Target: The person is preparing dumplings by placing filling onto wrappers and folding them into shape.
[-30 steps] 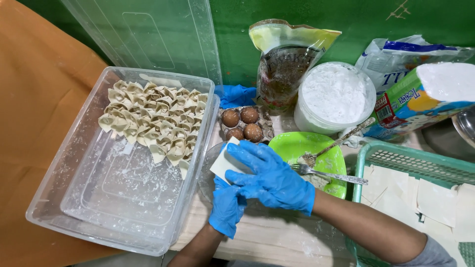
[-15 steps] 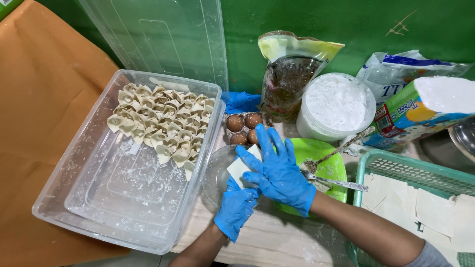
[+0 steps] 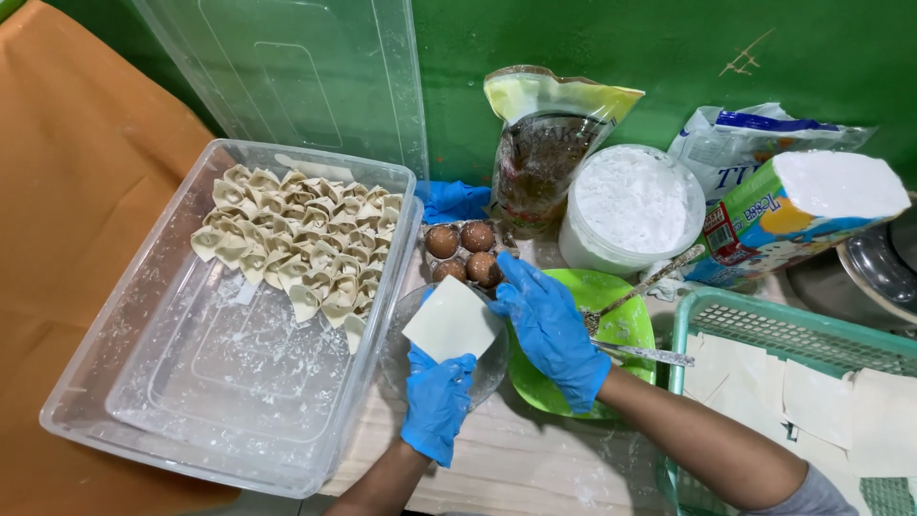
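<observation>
My left hand [image 3: 437,405], in a blue glove, holds a flat square dumpling wrapper [image 3: 453,321] above a small clear bowl [image 3: 489,368]. My right hand [image 3: 551,330], also in a blue glove, rests fingers apart beside the wrapper's right edge, over a green plate [image 3: 621,330] that carries a fork and a spoon [image 3: 642,354]. A clear plastic tub [image 3: 191,382] to the left holds several folded dumplings [image 3: 291,248] in its far half.
Brown eggs [image 3: 463,251] sit in a carton behind the bowl. A bag of dark filling [image 3: 544,153], a white tub of flour [image 3: 630,205], a milk-type carton [image 3: 793,215] and a flour bag stand at the back. A green basket [image 3: 793,330] with flat wrappers is at the right.
My right hand has lifted off the wrapper and moved right over the green plate. The wrapper now lies uncovered in my left hand.
</observation>
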